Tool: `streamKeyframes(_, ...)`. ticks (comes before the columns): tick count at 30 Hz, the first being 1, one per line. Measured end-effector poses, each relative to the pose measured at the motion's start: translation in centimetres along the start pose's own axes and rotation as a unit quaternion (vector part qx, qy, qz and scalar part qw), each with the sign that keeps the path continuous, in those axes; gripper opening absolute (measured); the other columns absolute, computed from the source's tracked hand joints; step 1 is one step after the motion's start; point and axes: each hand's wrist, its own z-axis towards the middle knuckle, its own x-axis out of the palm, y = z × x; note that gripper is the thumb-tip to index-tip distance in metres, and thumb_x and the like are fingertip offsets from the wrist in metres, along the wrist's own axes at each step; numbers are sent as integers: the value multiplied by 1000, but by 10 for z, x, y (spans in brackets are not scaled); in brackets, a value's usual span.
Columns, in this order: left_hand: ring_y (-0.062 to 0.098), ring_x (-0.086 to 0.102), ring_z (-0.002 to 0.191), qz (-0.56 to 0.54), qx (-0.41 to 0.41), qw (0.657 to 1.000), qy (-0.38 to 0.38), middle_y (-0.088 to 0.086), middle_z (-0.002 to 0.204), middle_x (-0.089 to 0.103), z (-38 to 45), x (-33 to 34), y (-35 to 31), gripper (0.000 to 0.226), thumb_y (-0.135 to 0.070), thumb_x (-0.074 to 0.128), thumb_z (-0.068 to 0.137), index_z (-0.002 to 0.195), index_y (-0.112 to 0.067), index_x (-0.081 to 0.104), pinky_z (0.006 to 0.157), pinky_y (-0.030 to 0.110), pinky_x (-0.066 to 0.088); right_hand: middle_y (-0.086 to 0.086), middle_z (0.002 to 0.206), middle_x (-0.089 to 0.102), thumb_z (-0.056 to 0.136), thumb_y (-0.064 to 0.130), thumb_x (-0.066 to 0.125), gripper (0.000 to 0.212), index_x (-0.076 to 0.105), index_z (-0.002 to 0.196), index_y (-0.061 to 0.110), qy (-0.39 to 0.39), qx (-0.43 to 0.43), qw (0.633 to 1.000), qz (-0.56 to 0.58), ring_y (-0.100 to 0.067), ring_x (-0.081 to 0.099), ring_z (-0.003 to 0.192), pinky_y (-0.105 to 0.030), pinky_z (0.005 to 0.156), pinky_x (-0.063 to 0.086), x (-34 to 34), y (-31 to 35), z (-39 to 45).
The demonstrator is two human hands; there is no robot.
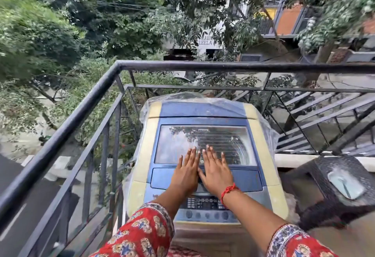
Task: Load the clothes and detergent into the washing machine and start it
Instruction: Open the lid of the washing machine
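A top-loading washing machine (269, 167), cream with a blue top, stands on a balcony in front of me. Its glass-paned lid (178, 143) is down and the drum shows faintly through it. My left hand (185, 170) and my right hand (216, 170) lie flat side by side on the lid's front edge, palms down, fingers spread, holding nothing. A red thread circles my right wrist. The control panel (205, 206) with buttons sits below my forearms. No clothes or detergent are in sight.
A black metal railing (85, 102) runs along the left and far sides of the balcony, close to the machine. Clear plastic sheeting (263, 127) hangs around the machine's back. A dark woven basket (316, 187) with a pale lid stands to the right.
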Motion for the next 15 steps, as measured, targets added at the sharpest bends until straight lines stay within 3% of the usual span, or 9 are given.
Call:
streamKeyframes(3,33,-6,148,30,-13,998,-48,9,160,12,-5,13,0,68,-31,30,86,150,-10,23,118,54,16,-2,160,18,89,47,34,65,29,148,19,-1,-22,1000,2,-21,21,145,-59,112,17,-1,1,-7)
streamKeyframes(5,35,4,145,54,-14,997,-49,9,156,26,-10,21,-1,69,-33,31,82,147,-9,33,116,55,16,-3,161,13,91,47,32,65,27,149,21,21,-30,999,-12,-22,21,146,-61,110,17,0,2,-14)
streamKeyframes(9,34,20,144,63,-17,997,-42,7,154,34,-13,23,-2,66,-35,28,83,144,-11,40,116,55,16,-7,158,25,92,48,26,62,36,146,19,68,-3,997,-22,-26,33,141,-64,105,30,0,4,-19)
streamKeyframes(12,36,24,144,60,-15,998,-14,7,155,31,-16,23,-4,62,-34,23,90,148,-13,30,117,52,10,-8,148,40,90,47,26,61,47,138,17,71,2,997,-39,-31,44,130,-62,93,42,-1,6,-20)
streamKeyframes(14,34,39,132,31,-23,998,-39,7,145,43,-19,20,-5,52,-33,32,91,140,-16,39,110,49,30,-7,133,44,89,44,27,54,54,125,14,35,-19,997,-61,-32,44,114,-53,77,50,2,7,-23)
streamKeyframes(15,30,47,119,29,-25,998,-59,5,133,52,-21,19,-6,44,-33,36,88,129,-19,47,97,44,41,-7,126,46,88,42,29,48,54,118,14,7,-29,997,-67,-30,43,109,-48,71,50,4,8,-26)
